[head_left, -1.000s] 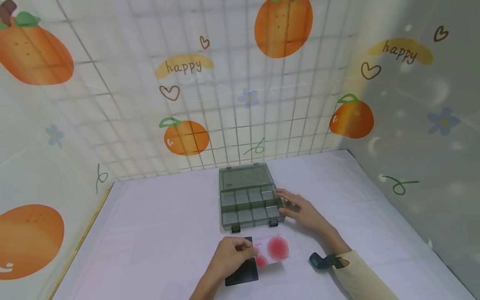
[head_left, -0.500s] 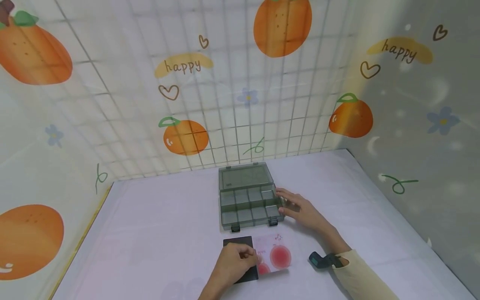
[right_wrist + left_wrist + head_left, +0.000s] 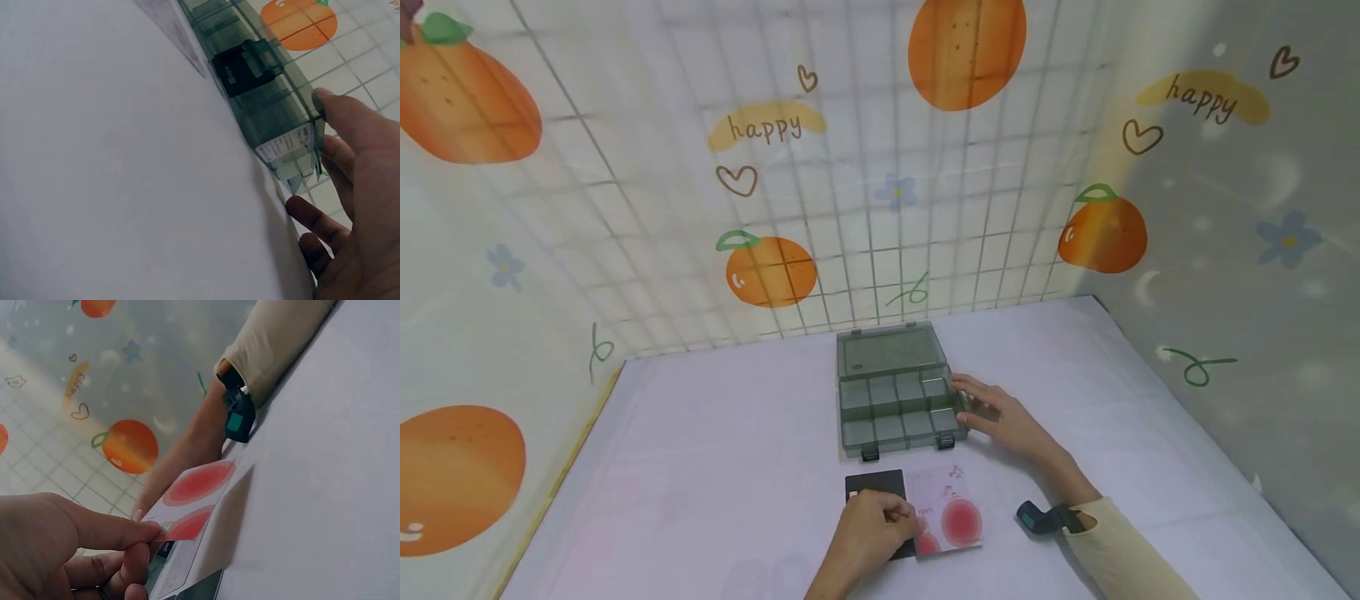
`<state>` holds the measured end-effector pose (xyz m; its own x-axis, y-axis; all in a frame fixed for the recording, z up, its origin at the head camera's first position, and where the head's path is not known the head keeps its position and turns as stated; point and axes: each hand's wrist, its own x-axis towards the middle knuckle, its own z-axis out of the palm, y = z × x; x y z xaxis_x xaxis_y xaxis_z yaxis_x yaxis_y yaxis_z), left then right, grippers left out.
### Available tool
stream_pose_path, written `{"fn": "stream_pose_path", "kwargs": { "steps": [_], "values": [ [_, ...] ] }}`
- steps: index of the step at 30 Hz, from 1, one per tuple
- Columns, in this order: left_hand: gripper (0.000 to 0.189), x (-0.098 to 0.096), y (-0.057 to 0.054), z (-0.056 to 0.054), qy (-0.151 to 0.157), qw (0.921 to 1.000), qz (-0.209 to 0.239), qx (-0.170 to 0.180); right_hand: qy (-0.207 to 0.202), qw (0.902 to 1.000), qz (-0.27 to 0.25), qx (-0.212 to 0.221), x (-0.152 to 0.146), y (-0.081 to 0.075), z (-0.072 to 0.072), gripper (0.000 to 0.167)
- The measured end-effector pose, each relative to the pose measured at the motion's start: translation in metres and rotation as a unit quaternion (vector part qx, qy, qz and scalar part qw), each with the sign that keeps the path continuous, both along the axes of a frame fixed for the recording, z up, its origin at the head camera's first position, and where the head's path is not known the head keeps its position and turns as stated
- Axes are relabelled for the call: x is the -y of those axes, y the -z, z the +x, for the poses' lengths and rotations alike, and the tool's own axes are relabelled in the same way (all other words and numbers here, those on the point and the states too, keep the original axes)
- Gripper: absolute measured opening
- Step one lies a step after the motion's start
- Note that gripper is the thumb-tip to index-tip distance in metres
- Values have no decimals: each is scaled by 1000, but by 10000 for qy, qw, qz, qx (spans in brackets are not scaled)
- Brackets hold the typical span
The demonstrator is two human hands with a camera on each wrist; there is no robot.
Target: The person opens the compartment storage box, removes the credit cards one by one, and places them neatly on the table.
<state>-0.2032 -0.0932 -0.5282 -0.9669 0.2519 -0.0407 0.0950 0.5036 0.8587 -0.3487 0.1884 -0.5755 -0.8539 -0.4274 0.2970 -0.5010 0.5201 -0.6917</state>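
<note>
My left hand (image 3: pixel 867 532) pinches the edge of a white-and-pink card with red circles (image 3: pixel 961 521) between thumb and forefinger. In the left wrist view the card (image 3: pixel 197 487) is tilted and casts a shadow on the table. A black card (image 3: pixel 876 481) lies beneath the left hand, partly hidden by it. Behind the cards stands a translucent green divided box (image 3: pixel 892 410) with its lid (image 3: pixel 891 352) folded back. My right hand (image 3: pixel 1009 427) rests at the box's right side. Up close, its thumb touches the box's corner (image 3: pixel 284 145), and the fingers are spread loosely.
The white cloth table (image 3: pixel 737 450) is bounded by a patterned curtain with a grid (image 3: pixel 850 275). A black wrist device (image 3: pixel 1047 520) sits on the right forearm. Two dark latches jut from the box's front, one being the right latch (image 3: pixel 945 442).
My left hand has shifted slightly right and nearer with the pink card, whose face now shows more fully. More of the black card's far part is uncovered. The right hand and box stay put.
</note>
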Motion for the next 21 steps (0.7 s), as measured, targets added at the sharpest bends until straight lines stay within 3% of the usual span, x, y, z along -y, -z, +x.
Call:
{"fn": "stream_pose_path", "kwargs": {
  "steps": [8, 15, 21],
  "values": [
    [12, -5, 3, 2, -146, 9969, -608, -479, -11, 10000, -20, 36, 1, 2, 0, 59],
    [17, -7, 8, 3, -304, 9849, -1368, -1014, 2, 10000, -24, 42, 0, 2, -1, 59],
    [19, -8, 9, 3, -412, 9767, -1684, -1269, -7, 9999, -63, 107, 0, 1, -1, 60]
  ]
}}
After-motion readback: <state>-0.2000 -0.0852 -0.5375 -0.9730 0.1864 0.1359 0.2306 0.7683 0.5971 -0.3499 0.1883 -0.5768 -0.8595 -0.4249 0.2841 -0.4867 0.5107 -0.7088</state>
